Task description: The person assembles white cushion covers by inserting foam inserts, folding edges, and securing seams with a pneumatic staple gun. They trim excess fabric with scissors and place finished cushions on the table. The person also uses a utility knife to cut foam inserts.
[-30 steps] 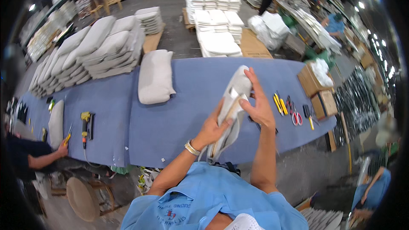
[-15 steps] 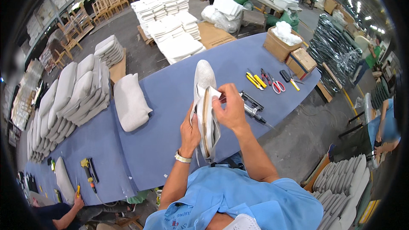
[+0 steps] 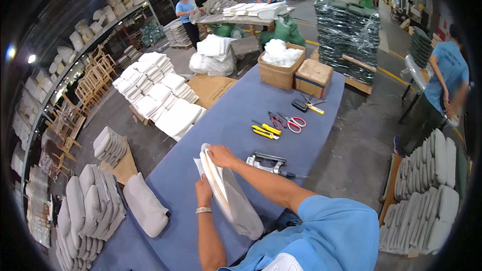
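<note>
While we stand at the blue table (image 3: 213,123), our left hand (image 3: 204,192) grasps the left edge of a grey cushion (image 3: 242,210), and our right hand (image 3: 221,156) grasps it near its far end. We hold it aslant at the table's near side, a tan strip (image 3: 216,183) and white layer showing along its open side. Just beyond our right forearm lies a staple gun (image 3: 267,162); farther off we see yellow knives (image 3: 266,130) and scissors (image 3: 293,122). Another cushion (image 3: 145,206) lies to our left, beside stacked cushions (image 3: 90,211).
</note>
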The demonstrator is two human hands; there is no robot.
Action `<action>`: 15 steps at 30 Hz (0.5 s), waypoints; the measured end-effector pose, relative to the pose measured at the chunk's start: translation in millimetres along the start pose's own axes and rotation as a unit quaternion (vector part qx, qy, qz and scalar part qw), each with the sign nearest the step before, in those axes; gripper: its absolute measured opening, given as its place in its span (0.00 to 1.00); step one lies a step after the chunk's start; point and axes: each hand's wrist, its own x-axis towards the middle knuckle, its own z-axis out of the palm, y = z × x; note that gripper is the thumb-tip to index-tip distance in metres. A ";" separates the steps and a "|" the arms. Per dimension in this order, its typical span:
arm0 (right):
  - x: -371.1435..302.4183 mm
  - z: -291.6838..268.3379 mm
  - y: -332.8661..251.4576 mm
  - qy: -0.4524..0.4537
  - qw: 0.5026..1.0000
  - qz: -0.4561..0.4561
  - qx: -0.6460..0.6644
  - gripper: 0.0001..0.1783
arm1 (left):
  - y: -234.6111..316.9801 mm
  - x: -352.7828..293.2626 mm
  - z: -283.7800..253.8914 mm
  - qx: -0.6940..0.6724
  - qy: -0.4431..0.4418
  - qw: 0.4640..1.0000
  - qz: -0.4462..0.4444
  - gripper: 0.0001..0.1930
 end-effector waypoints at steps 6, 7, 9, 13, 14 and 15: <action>47.1 7.3 29.6 -0.090 0.994 0.041 0.055 0.18 | 38.8 38.7 33.1 -0.007 0.058 0.996 0.068 0.27; 53.5 5.8 38.2 -0.087 0.993 0.040 0.064 0.17 | 48.8 44.6 40.7 0.062 0.061 0.993 0.076 0.28; 63.4 2.1 52.1 -0.074 0.993 0.053 0.070 0.17 | 69.0 52.1 54.8 0.175 0.044 0.982 0.056 0.29; 71.9 -9.9 79.9 -0.063 0.989 0.099 0.093 0.18 | 100.5 73.4 74.2 0.240 0.018 0.969 0.054 0.25; 71.5 -9.4 87.4 -0.069 0.985 0.110 0.113 0.18 | 98.4 79.8 77.0 0.259 0.024 0.961 0.095 0.24; 71.0 -8.1 94.0 -0.065 0.977 0.126 0.161 0.19 | 91.2 90.1 79.9 0.279 0.029 0.950 0.135 0.23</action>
